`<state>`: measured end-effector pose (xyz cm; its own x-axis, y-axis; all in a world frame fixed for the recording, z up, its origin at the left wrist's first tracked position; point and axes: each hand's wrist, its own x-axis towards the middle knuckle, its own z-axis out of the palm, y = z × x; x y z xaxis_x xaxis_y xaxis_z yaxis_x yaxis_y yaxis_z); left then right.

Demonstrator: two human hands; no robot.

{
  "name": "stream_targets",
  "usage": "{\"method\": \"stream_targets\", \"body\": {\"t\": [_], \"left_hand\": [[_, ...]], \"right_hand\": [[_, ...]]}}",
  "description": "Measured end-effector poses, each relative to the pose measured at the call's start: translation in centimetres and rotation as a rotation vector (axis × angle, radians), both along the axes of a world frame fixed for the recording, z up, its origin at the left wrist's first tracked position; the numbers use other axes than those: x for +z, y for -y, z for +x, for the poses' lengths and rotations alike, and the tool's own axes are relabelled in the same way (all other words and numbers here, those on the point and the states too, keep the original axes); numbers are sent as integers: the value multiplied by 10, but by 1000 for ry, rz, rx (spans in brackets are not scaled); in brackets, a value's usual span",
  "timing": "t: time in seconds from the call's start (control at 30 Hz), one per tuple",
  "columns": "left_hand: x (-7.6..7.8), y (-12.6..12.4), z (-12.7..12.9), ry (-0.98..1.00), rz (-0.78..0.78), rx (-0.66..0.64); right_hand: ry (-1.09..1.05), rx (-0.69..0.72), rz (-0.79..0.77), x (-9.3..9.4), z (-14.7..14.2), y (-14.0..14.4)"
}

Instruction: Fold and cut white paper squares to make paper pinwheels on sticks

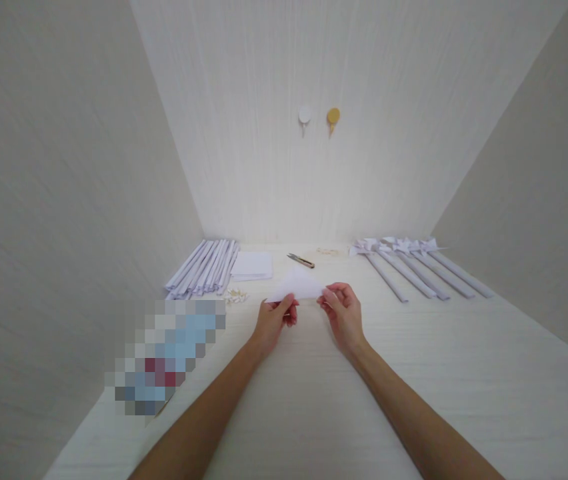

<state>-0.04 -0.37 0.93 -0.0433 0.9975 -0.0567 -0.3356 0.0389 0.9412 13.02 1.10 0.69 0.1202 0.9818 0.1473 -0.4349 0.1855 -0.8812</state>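
Note:
A white sheet of paper [296, 287], roughly triangular in outline, is held just above the table between my two hands. My left hand [275, 320] pinches its lower left part, thumb on top and fingers curled beneath. At the right corner my right hand [343, 308] grips the paper between thumb and fingers. Beyond the paper lies a pair of thread snips [302, 261] on the table. To the left of it rests a stack of white paper squares [253, 265].
Several rolled paper sticks [204, 268] are bundled at the far left. Paper pinwheels on sticks [414, 260] lie at the right. Small pale pieces [235, 295] sit near my left hand. A blurred-out object [179, 353] is at left. Walls enclose the table [464, 373].

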Motion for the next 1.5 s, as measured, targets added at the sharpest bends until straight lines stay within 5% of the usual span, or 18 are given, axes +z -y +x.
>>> {"method": "stream_targets", "body": {"t": [0.13, 0.3, 0.67, 0.9, 1.07, 1.2, 1.33, 1.5], "left_hand": [[-1, 2, 3, -104, 64, -111], [-2, 6, 8, -199, 88, -205], [1, 5, 13, -12, 121, -220], [3, -6, -15, 126, 130, 67], [5, -1, -5, 90, 111, -86], [-1, 6, 4, -135, 108, -255], [-5, 6, 5, -349, 121, -287], [2, 6, 10, -11, 104, -270]], "right_hand": [[171, 332, -110, -4, -12, 7], [99, 454, -109, -2, -16, 14], [-143, 325, -121, -2, -5, 2], [-217, 38, 0, 4, 32, -15], [15, 352, -64, 1, 3, -1], [164, 384, -120, -3, -12, 7], [145, 414, -161, -6, -12, 8], [28, 368, -159, -4, -14, 8]]}}
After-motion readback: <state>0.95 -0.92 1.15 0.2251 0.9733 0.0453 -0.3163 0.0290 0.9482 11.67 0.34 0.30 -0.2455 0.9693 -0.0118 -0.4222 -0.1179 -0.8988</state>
